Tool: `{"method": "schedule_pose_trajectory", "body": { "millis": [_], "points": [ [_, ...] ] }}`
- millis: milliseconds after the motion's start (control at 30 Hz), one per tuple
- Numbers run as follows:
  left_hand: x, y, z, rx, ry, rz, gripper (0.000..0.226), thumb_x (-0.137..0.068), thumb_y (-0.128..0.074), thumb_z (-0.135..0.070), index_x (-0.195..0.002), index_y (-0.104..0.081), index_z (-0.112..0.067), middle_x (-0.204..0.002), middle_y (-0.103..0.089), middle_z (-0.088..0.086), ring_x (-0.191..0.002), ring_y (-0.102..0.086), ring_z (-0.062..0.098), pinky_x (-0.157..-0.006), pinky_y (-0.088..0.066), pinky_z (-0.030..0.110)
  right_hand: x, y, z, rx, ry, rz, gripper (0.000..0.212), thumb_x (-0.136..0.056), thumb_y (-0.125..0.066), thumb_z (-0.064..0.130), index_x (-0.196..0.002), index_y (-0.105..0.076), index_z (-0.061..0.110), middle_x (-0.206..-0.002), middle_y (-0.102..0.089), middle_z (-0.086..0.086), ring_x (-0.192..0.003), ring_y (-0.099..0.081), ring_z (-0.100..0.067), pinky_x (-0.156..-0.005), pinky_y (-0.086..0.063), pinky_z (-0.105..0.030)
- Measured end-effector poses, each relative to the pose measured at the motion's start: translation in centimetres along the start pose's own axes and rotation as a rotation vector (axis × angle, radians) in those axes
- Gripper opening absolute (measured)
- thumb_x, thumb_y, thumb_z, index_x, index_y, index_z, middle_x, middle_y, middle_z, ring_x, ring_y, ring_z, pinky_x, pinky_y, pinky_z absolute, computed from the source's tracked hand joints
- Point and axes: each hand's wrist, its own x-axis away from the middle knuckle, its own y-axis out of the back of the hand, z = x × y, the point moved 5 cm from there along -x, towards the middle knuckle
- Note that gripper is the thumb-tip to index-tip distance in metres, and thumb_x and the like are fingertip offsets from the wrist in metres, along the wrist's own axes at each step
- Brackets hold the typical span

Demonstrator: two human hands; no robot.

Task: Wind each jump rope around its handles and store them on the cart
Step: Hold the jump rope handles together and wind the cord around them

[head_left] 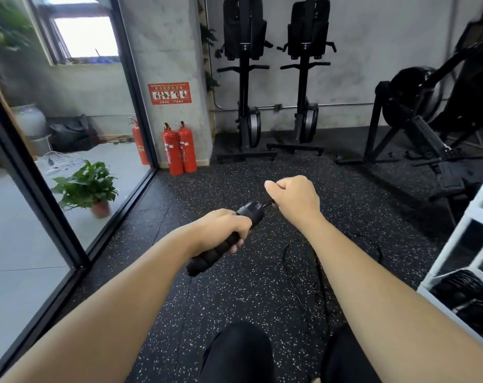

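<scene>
My left hand [225,230] is closed around the black jump rope handles [250,212], which point up and to the right in front of me. Just beyond the handles' top end, my right hand [293,196] is a fist pinching the black rope [269,201] where it leaves the handles. The rest of the rope [317,261] trails in loose loops on the speckled black floor below my right forearm. The white cart [456,244] stands at the right edge, with dark items on its lower shelf.
Two red fire extinguishers [179,147] stand by a concrete pillar ahead. Black rowing machines [246,78] stand upright along the back wall, and another black machine [417,106] sits at right. A glass partition [69,205] and a potted plant [88,186] are on the left.
</scene>
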Motion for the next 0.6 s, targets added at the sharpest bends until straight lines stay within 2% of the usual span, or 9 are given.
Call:
{"method": "schedule_pose_trajectory", "body": {
  "millis": [100, 200, 300, 367, 467, 533, 600],
  "points": [
    [0.3, -0.1, -0.1, 0.140, -0.022, -0.016, 0.014, -0.079, -0.061, -0.018, -0.088, -0.055, -0.010, -0.075, -0.060, 0.009, -0.060, -0.054, 0.016, -0.051, -0.044, 0.021, -0.3, 0.5, 0.3, -0.147, -0.011, -0.022, 0.059, -0.092, -0.055, 0.035, -0.038, -0.042, 0.014, -0.044, -0.051, 0.005, -0.047, -0.048, -0.014, -0.052, -0.033, -0.028],
    [0.4, -0.2, 0.2, 0.263, -0.071, 0.022, 0.040, -0.070, -0.068, -0.022, -0.106, -0.056, -0.010, -0.091, -0.065, 0.015, -0.079, -0.059, 0.021, -0.070, -0.050, 0.032, -0.3, 1.1, -0.8, -0.415, -0.133, -0.068, 0.056, -0.093, -0.057, 0.034, -0.050, -0.049, -0.001, -0.044, -0.044, 0.002, -0.037, -0.036, -0.005, -0.047, -0.031, -0.025],
    [0.6, -0.1, 0.6, 0.277, -0.133, 0.038, 0.051, -0.067, -0.076, -0.022, -0.113, -0.055, -0.014, -0.108, -0.069, 0.023, -0.087, -0.066, 0.022, -0.081, -0.052, 0.040, 0.3, 1.3, -2.6, -0.587, -0.254, -0.100, 0.049, -0.094, -0.057, 0.035, -0.053, -0.050, 0.009, -0.045, -0.045, 0.000, -0.040, -0.038, -0.010, -0.046, -0.032, -0.023],
    [0.6, -0.2, 0.6, 0.340, -0.159, 0.028, 0.048, -0.067, -0.078, -0.018, -0.109, -0.054, -0.014, -0.098, -0.070, 0.019, -0.081, -0.068, 0.023, -0.081, -0.054, 0.041, 0.9, 1.1, -3.9, -0.620, -0.326, -0.127, 0.048, -0.095, -0.055, 0.037, -0.054, -0.051, 0.011, -0.044, -0.047, -0.001, -0.040, -0.039, -0.012, -0.047, -0.035, -0.026],
    [0.5, -0.1, 0.1, 0.251, -0.213, -0.102, 0.041, -0.064, -0.077, -0.021, -0.097, -0.054, -0.015, -0.076, -0.062, 0.002, -0.066, -0.060, 0.018, -0.064, -0.051, 0.034, 1.8, 0.3, -5.2, -0.522, -0.412, -0.164, 0.049, -0.094, -0.052, 0.039, -0.052, -0.050, 0.014, -0.043, -0.050, 0.000, -0.044, -0.042, -0.016, -0.054, -0.039, -0.034],
    [0.3, -0.2, -0.3, 0.216, -0.225, -0.200, 0.042, -0.059, -0.076, -0.025, -0.094, -0.054, -0.015, -0.070, -0.058, -0.002, -0.062, -0.055, 0.017, -0.061, -0.047, 0.033, 2.4, -0.6, -4.6, -0.397, -0.389, -0.107, 0.049, -0.090, -0.051, 0.038, -0.048, -0.045, 0.016, -0.043, -0.050, 0.003, -0.046, -0.043, -0.018, -0.056, -0.042, -0.038],
    [0.0, -0.5, -0.7, 0.245, -0.242, -0.258, 0.039, -0.058, -0.074, -0.025, -0.089, -0.053, -0.015, -0.067, -0.056, -0.004, -0.061, -0.053, 0.017, -0.059, -0.045, 0.032, 2.8, -1.4, -3.5, -0.271, -0.342, -0.015, 0.048, -0.088, -0.049, 0.034, -0.047, -0.049, 0.010, -0.044, -0.052, 0.004, -0.048, -0.047, -0.021, -0.057, -0.045, -0.039]
  ]
}}
